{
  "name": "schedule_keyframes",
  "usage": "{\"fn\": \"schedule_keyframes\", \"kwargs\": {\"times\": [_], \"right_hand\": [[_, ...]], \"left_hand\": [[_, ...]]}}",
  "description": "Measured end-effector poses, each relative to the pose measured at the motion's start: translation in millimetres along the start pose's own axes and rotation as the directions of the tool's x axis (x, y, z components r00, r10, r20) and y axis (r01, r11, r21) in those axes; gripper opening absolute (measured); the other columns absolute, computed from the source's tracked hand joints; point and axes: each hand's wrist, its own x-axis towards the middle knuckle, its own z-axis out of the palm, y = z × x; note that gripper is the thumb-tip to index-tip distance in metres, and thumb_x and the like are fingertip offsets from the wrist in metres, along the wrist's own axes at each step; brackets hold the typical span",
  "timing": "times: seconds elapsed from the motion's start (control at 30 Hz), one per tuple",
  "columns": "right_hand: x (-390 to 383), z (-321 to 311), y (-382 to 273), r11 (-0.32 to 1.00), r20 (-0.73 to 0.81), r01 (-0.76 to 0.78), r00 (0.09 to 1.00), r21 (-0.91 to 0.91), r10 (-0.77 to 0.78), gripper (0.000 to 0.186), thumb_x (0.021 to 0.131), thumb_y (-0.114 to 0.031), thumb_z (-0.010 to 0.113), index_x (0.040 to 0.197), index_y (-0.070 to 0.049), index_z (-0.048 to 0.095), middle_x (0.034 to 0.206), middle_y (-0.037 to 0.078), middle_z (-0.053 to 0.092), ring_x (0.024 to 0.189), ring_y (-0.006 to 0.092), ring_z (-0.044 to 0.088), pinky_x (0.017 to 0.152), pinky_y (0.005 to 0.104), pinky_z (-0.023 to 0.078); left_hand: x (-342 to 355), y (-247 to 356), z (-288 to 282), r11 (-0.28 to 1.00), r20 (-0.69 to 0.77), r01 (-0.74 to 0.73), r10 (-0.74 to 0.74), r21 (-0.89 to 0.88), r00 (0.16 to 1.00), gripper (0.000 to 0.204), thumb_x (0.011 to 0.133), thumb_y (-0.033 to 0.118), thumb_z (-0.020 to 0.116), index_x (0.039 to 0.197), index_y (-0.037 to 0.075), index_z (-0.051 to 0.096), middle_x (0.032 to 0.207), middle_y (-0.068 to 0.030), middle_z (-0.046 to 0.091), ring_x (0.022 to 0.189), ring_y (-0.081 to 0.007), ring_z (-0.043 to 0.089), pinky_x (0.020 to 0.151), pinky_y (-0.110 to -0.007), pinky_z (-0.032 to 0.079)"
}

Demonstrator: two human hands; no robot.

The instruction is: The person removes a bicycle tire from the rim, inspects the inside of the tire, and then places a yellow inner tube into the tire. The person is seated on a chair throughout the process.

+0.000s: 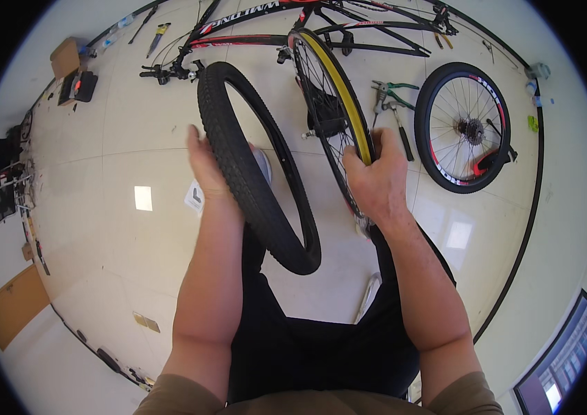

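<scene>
My left hand presses against the outer side of a black knobbly bicycle tyre and holds it up, tilted. Part of that hand is hidden behind the tyre. To the right, my right hand is closed around the near side of a bare bicycle wheel. A yellow strip runs along its rim, and its spokes show on the left. The wheel stands on edge with no tyre on it. A gap separates tyre and wheel, both above my knees.
A black and red bicycle frame lies at the far side. On the right are a wheel with tyre and cassette, green-handled pliers and a hammer. An open box sits far left; a white card lies by my left forearm.
</scene>
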Motion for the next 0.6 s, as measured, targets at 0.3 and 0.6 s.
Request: {"fn": "schedule_keyframes", "kwargs": {"times": [0.3,0.6], "right_hand": [[12.7,-13.9,14.0,0.967,0.230,-0.206,0.959,0.149,0.168,0.018,0.091,-0.012,0.064,0.103,0.000,0.070,0.076,0.010,0.070,0.063,0.0176,0.065,0.062,0.0334,0.051],[11.8,7.6,21.6,0.952,0.366,-0.301,0.892,0.045,0.265,0.019,0.090,-0.006,0.061,0.105,0.002,0.068,0.085,0.012,0.074,0.071,0.0156,0.067,0.067,0.0311,0.052]], "left_hand": [[-21.1,11.7,41.5,0.991,0.123,-0.041,0.026,0.124,0.992,0.033,0.096,0.034,0.069,0.108,0.004,0.067,0.091,-0.0072,0.069,0.077,-0.0204,0.067,0.072,-0.037,0.059],[-15.9,22.9,32.9,0.985,0.045,-0.034,0.026,0.171,0.999,0.029,0.092,0.030,0.064,0.101,0.002,0.065,0.081,-0.0104,0.068,0.068,-0.0222,0.066,0.062,-0.035,0.056]]}}
